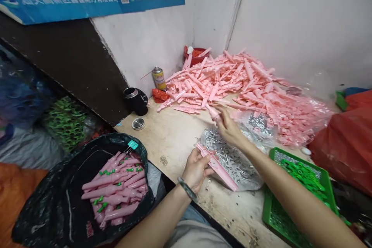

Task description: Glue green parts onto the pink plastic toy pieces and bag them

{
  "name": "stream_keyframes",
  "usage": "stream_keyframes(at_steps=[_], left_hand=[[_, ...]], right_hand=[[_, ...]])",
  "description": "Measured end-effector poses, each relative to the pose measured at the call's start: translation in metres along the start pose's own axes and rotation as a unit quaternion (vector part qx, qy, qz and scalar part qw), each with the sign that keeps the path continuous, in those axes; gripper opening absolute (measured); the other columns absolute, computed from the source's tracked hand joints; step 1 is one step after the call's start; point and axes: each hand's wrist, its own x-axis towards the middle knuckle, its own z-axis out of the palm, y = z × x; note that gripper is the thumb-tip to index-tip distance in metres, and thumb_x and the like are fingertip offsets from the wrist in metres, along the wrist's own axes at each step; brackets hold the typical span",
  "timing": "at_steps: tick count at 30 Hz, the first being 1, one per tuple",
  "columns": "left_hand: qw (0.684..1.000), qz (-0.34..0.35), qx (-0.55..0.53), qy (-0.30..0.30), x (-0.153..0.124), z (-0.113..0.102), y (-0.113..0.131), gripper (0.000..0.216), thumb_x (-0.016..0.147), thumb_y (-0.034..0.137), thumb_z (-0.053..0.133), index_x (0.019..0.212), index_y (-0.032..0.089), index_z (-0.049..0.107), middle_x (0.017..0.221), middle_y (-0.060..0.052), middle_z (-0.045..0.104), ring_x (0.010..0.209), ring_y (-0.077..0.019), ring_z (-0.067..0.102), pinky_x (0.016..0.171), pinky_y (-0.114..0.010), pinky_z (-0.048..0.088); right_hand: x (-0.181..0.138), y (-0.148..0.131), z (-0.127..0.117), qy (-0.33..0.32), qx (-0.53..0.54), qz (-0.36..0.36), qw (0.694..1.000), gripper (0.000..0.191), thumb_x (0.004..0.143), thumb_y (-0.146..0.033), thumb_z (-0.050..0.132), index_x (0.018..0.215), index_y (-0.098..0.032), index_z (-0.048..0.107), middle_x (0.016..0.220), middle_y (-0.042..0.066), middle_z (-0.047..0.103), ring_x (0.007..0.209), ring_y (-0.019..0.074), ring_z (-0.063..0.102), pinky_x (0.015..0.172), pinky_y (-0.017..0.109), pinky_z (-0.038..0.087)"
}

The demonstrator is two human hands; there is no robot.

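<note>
My left hand (196,170), with a green bangle at its wrist, grips a long pink plastic half-shell (222,172) over the table's front part. Its hollow side with ribs faces up. Farther out, my right hand (228,126) is closed on a second pink plastic piece (212,113), whose narrow end points toward the big heap of pink plastic parts (221,73). Beneath and beside my hands lies a clear plastic bag (247,174) of small metal pieces, probably screws or pins. My fingers partly cover both held pieces.
A dark sack (43,197) of assembled pink pieces with green parts stands left of the table. To the right is a green tray (267,209) with green parts. A black flask (136,100), its lid (138,123) and a spray can (159,78) stand at the back left.
</note>
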Motion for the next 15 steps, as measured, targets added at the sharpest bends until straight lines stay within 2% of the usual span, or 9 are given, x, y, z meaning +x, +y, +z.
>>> stream_keyframes(at_steps=[1,3,5,7,9,12,15], left_hand=[[1.000,0.005,0.001,-0.002,0.003,0.002,-0.002,0.033,0.076,0.016,0.072,0.104,0.017,0.056,0.108,-0.013,0.070,0.093,-0.0242,0.070,0.076,-0.038,0.060],[1.000,0.018,0.004,-0.023,0.009,0.011,-0.007,0.038,0.075,0.020,0.073,0.110,0.018,0.058,0.107,-0.010,0.070,0.090,-0.0218,0.070,0.077,-0.037,0.059],[0.998,0.033,0.011,-0.060,0.012,0.022,-0.013,0.039,0.076,0.025,0.074,0.112,0.018,0.060,0.107,-0.009,0.069,0.089,-0.0203,0.069,0.078,-0.035,0.058],[0.995,0.036,0.021,-0.087,0.013,0.032,-0.020,0.040,0.075,0.029,0.075,0.110,0.017,0.061,0.108,-0.009,0.069,0.088,-0.0199,0.068,0.077,-0.034,0.058],[0.995,0.027,0.034,-0.088,0.011,0.040,-0.028,0.040,0.073,0.031,0.077,0.107,0.017,0.062,0.107,-0.009,0.069,0.087,-0.0199,0.068,0.075,-0.033,0.058],[0.995,0.027,0.044,-0.083,0.008,0.046,-0.037,0.039,0.073,0.032,0.076,0.106,0.017,0.061,0.104,-0.008,0.069,0.086,-0.0191,0.067,0.073,-0.031,0.057],[0.997,0.024,0.030,-0.074,0.005,0.048,-0.043,0.027,0.078,0.029,0.069,0.099,0.017,0.061,0.094,-0.006,0.068,0.083,-0.0170,0.064,0.073,-0.030,0.056]], right_hand=[[-0.021,-0.011,-0.007,0.001,0.040,0.013,0.999,0.042,0.101,-0.026,0.034,0.142,-0.018,0.036,0.119,0.013,0.064,0.100,0.0229,0.063,0.086,0.037,0.051],[-0.061,-0.031,-0.020,-0.024,0.053,0.019,0.998,0.037,0.099,-0.030,0.041,0.135,-0.021,0.045,0.116,0.010,0.064,0.098,0.0220,0.064,0.085,0.037,0.052],[-0.095,-0.045,-0.030,-0.035,0.003,0.024,0.999,0.034,0.095,-0.030,0.051,0.128,-0.021,0.054,0.116,0.011,0.062,0.097,0.0223,0.064,0.084,0.036,0.053],[-0.120,-0.049,-0.036,-0.014,-0.059,0.041,0.997,0.033,0.094,-0.027,0.053,0.126,-0.020,0.059,0.115,0.012,0.062,0.092,0.0222,0.065,0.079,0.035,0.055],[-0.138,-0.048,-0.039,0.038,-0.093,0.060,0.993,0.035,0.095,-0.025,0.051,0.129,-0.019,0.060,0.113,0.013,0.064,0.092,0.0227,0.067,0.078,0.035,0.057],[-0.155,-0.046,-0.039,0.109,-0.093,0.059,0.988,0.032,0.096,-0.024,0.052,0.125,-0.018,0.063,0.114,0.012,0.068,0.101,0.0235,0.068,0.084,0.035,0.058],[-0.164,-0.050,-0.033,0.143,-0.090,0.046,0.985,0.028,0.097,-0.022,0.052,0.121,-0.017,0.066,0.114,0.013,0.069,0.102,0.0227,0.069,0.086,0.034,0.059]])
